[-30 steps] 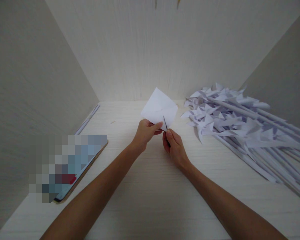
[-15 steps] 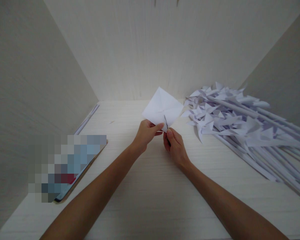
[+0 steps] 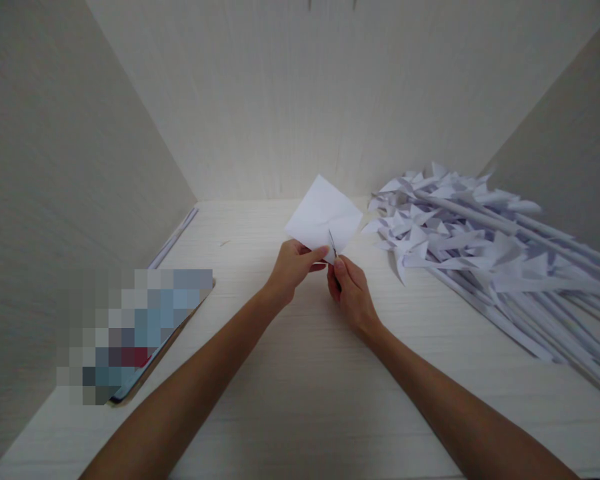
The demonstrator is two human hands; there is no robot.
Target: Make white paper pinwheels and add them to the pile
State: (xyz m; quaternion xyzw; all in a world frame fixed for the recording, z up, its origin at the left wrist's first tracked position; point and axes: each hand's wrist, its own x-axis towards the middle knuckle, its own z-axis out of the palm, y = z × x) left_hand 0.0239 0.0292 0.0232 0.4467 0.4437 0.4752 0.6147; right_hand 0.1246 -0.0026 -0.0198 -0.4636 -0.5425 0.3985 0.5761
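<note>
A white square sheet of paper [image 3: 323, 207] is held up cornerwise, with faint creases meeting near its middle. My left hand [image 3: 296, 267] pinches its lower edge, thumb on top and fingers beneath. Gripped in my right hand [image 3: 351, 287] is a pair of scissors [image 3: 333, 245], whose dark blades lie at the lower corner and point toward the paper's centre. The scissors' handles are mostly covered by my fingers.
Paper pinwheels [image 3: 430, 233] on rolled white sticks are heaped at the right. A blurred-out flat object with a dark edge [image 3: 150, 360] lies at the left. Behind it a rolled paper stick [image 3: 174, 238] rests along the left wall. Panels enclose the pale tabletop [image 3: 290, 387].
The paper's right corner has shifted slightly inward and its surface has tilted a little. Both hands and the scissors stay almost in place.
</note>
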